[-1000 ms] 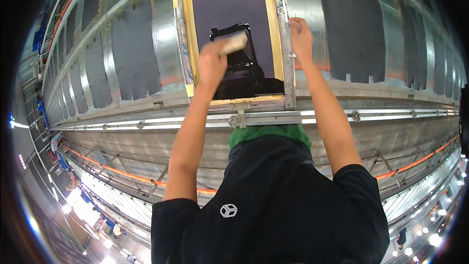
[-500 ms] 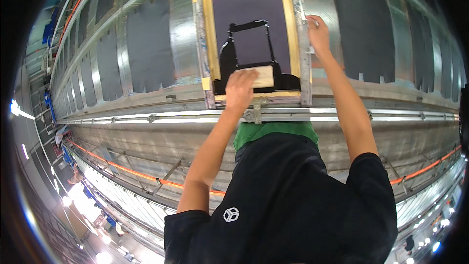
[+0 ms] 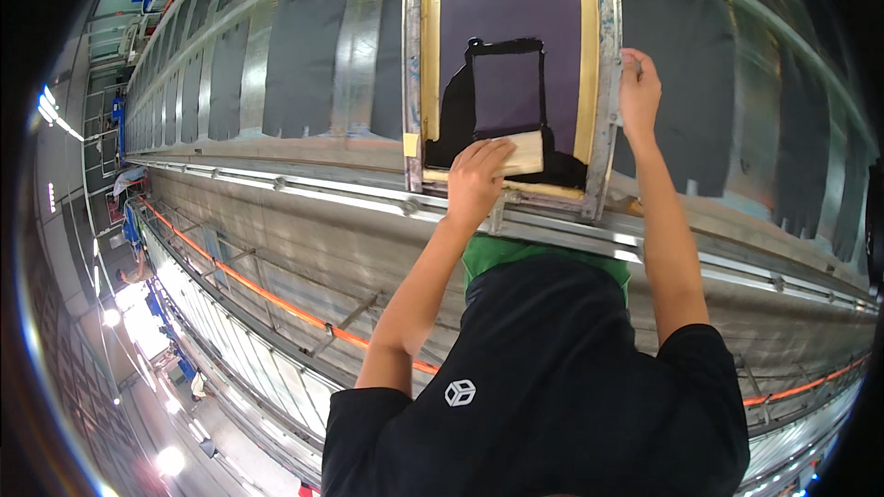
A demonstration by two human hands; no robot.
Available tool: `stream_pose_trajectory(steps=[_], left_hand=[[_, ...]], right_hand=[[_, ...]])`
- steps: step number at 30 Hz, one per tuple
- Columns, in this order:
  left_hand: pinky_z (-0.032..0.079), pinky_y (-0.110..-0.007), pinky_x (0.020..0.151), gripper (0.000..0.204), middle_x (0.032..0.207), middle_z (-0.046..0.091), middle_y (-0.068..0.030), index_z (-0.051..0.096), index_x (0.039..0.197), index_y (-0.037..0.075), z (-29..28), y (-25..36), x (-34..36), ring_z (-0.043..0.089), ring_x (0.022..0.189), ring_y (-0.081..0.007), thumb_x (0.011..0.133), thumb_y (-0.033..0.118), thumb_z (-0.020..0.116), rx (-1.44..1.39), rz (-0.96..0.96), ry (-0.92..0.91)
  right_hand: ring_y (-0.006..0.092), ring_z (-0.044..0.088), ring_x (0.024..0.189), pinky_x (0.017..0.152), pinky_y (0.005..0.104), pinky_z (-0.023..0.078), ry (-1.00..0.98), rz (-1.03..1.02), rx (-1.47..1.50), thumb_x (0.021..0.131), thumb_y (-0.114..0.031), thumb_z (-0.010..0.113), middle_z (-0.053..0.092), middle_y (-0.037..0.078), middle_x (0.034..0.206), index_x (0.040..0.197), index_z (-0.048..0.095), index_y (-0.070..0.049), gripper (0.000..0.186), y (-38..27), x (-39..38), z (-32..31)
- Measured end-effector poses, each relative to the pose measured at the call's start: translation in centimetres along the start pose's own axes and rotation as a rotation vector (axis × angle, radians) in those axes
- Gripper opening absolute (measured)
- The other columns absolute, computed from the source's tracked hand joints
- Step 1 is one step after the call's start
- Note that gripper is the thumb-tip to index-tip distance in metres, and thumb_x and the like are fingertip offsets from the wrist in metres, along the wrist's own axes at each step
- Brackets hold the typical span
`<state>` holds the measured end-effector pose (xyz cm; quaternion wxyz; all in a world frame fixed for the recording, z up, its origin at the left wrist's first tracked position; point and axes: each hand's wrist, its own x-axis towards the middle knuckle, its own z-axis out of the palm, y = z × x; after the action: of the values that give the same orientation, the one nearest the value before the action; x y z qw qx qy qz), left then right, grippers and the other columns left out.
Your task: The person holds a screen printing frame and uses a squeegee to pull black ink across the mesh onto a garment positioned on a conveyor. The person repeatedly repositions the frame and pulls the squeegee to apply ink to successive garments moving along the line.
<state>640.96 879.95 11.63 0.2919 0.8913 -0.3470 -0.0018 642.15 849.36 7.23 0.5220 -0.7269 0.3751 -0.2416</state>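
My left hand (image 3: 476, 182) is closed on a squeegee with a pale wooden handle (image 3: 528, 155). It rests near the close end of a screen-printing frame (image 3: 412, 83), on dark mesh (image 3: 516, 0) edged with yellow tape. Wet black ink (image 3: 456, 115) lies to the left of the squeegee and forms a rough outline around a rectangle of mesh. Beside the frame's right rail is my right hand (image 3: 641, 92), its fingers curled against the outer edge. The thumb side shows; the fingertips are partly hidden.
The frame sits on a long table with dark grey sheets (image 3: 304, 55) laid in a row on both sides. A metal rail (image 3: 341, 191) runs along the near edge, before my green apron (image 3: 479, 253). An orange pipe (image 3: 276, 299) runs behind me.
The screen frame has slid to the right along the table, with both hands moving along. A dark sheet now shows just left of it. My view has tilted.
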Motion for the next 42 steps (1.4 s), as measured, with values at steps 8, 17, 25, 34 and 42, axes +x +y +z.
stream_pose_trajectory(steps=[8, 17, 25, 34, 42], left_hand=[[0.05, -0.043, 0.1, 0.056, 0.124, 0.07, -0.0051, 0.071, 0.12, 0.01, -6.8, -11.8, -0.9, 0.063, 0.115, -0.0299, 0.067, -0.007, 0.065, 0.034, 0.068, -0.088], [0.048, -0.048, 0.105, 0.045, 0.123, 0.07, -0.0062, 0.071, 0.117, 0.009, -7.7, -13.9, -4.0, 0.064, 0.116, -0.0305, 0.075, -0.003, 0.064, 0.063, 0.164, -0.127], [0.053, -0.04, 0.094, 0.045, 0.112, 0.073, -0.0081, 0.074, 0.109, 0.01, -5.8, -16.3, 9.8, 0.067, 0.104, -0.032, 0.07, -0.009, 0.065, -0.093, 0.099, -0.011], [0.051, -0.042, 0.094, 0.047, 0.112, 0.073, -0.0069, 0.073, 0.107, 0.008, -5.0, -16.2, 6.8, 0.066, 0.106, -0.0306, 0.066, -0.011, 0.061, 0.044, 0.184, -0.042], [0.053, -0.042, 0.094, 0.047, 0.112, 0.073, -0.0092, 0.073, 0.108, 0.008, -5.5, -16.2, 7.2, 0.066, 0.107, -0.0328, 0.069, -0.013, 0.058, -0.046, 0.142, 0.003]], right_hand=[[0.0127, 0.046, 0.056, 0.058, 0.0334, 0.041, 0.013, 0.047, -0.054, 0.101, -0.027, 0.06, 0.049, 0.003, 0.06, 0.111, 0.07, -0.009, 0.023, -3.0, -5.0, 10.9], [0.0108, 0.041, 0.054, 0.055, 0.0342, 0.037, 0.023, 0.118, -0.193, 0.102, -0.03, 0.057, 0.045, 0.0, 0.057, 0.114, 0.071, -0.01, 0.026, -2.3, -4.5, 12.3], [0.0199, 0.054, 0.056, 0.065, 0.0401, 0.047, 0.003, 0.151, -0.207, 0.102, -0.03, 0.055, 0.054, 0.008, 0.058, 0.112, 0.07, -0.011, 0.026, -2.8, -4.5, 11.8], [0.018, 0.052, 0.056, 0.063, 0.0382, 0.045, -0.004, 0.173, -0.192, 0.103, -0.028, 0.055, 0.054, 0.008, 0.06, 0.112, 0.07, -0.011, 0.025, -2.3, -4.4, 12.2], [0.0168, 0.049, 0.055, 0.061, 0.0382, 0.044, 0.018, 0.145, -0.152, 0.102, -0.029, 0.056, 0.052, 0.006, 0.059, 0.112, 0.07, -0.01, 0.026, -2.6, -4.5, 12.0]])
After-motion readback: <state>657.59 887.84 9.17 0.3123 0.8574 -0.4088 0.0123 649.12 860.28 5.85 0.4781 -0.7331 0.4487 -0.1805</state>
